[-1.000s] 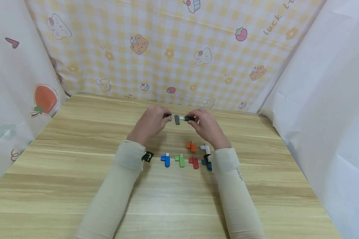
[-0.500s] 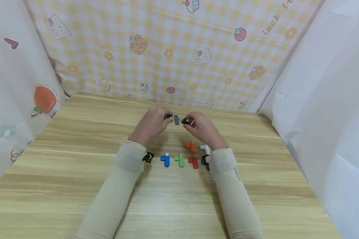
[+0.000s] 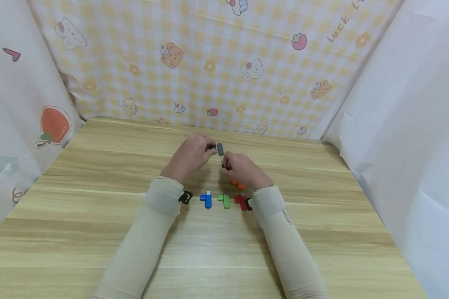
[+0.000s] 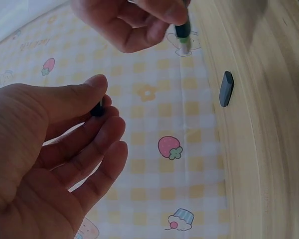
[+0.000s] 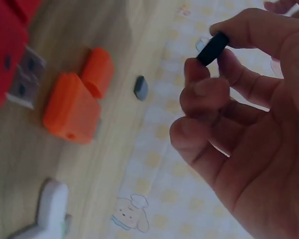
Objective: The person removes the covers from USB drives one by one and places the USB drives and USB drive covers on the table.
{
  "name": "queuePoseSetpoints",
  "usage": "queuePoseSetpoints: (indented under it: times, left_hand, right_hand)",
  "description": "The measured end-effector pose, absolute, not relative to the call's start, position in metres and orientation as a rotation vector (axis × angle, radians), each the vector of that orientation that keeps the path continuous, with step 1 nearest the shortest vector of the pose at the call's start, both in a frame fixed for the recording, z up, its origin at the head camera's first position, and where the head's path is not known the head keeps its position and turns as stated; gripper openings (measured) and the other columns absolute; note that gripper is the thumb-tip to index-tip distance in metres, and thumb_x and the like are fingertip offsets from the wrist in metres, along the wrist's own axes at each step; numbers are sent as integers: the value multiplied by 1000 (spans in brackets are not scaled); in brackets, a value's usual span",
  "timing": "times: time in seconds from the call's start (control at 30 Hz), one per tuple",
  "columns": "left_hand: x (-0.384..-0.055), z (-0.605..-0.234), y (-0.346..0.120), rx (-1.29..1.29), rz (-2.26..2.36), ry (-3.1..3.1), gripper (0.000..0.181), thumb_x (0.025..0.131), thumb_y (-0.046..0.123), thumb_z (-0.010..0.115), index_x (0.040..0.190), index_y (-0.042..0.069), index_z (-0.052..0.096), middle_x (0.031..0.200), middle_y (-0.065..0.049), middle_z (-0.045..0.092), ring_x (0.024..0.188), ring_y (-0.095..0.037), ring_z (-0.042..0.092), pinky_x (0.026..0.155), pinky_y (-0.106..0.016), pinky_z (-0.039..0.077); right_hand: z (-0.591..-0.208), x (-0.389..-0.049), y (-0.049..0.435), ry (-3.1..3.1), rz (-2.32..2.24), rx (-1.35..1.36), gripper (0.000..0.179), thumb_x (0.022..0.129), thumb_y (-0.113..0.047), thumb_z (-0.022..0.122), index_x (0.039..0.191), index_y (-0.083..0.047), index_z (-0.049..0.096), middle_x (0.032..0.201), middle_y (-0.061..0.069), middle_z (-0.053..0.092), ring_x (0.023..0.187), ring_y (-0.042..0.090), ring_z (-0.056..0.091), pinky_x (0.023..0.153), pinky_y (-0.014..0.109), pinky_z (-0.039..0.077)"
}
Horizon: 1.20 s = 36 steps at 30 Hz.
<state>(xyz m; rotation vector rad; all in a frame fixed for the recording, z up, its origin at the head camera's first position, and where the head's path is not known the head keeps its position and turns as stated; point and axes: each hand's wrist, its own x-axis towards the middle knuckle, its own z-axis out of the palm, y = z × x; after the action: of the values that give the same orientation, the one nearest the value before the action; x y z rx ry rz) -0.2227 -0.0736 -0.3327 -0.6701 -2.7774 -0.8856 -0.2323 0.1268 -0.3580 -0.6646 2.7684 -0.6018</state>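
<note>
My left hand pinches a small dark cap between thumb and fingers, mostly hidden by them. In my right hand is a black USB stick, pinched by thumb and fingertips above the table. Its connector end shows blurred in the left wrist view, pointing away from the fingers. A dark grey oblong piece, like a USB stick or its cap, lies on the table between and beyond the hands. Neither hand touches it. Close under the right hand sits an orange USB stick with its cap beside it.
Blue, green and red USB sticks lie in a row nearer the person, caps beside them. A white USB stick shows in the right wrist view. A patterned curtain stands behind the table.
My right hand has come nearer the person and leftward with the black USB stick, which has turned from sideways. It now covers the white USB stick in the head view. The left hand barely moved.
</note>
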Motion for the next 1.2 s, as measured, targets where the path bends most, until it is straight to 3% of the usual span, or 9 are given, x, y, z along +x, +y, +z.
queuePoseSetpoints:
  times: [0.5, 1.03, 1.2]
  left_hand:
    - [-224, -335, -72, -663, -898, -2842, 20, 104, 12, 74, 119, 1, 80, 115, -14, 76, 99, -26, 68, 92, -40, 62]
    - [-223, -337, -72, -657, -947, -2877, 15, 104, 13, 74, 113, 4, 82, 111, -11, 77, 95, -25, 67, 89, -39, 61]
    - [-224, -338, -72, -662, -927, -2891, 14, 104, 13, 74, 111, 4, 82, 109, -10, 77, 95, -25, 66, 88, -39, 60]
  right_hand:
    - [-375, -227, 110, 2697, -400, -625, 7, 102, -16, 70, 100, -10, 68, 85, 3, 70, 75, 18, 64, 72, 28, 53]
    - [-379, -224, 106, 2684, -339, -593, 16, 103, -12, 67, 87, -11, 65, 70, -1, 59, 64, 15, 58, 63, 26, 46]
    - [-376, -222, 105, 2677, -336, -591, 15, 103, -11, 67, 88, -11, 66, 72, 0, 62, 65, 15, 59, 64, 26, 48]
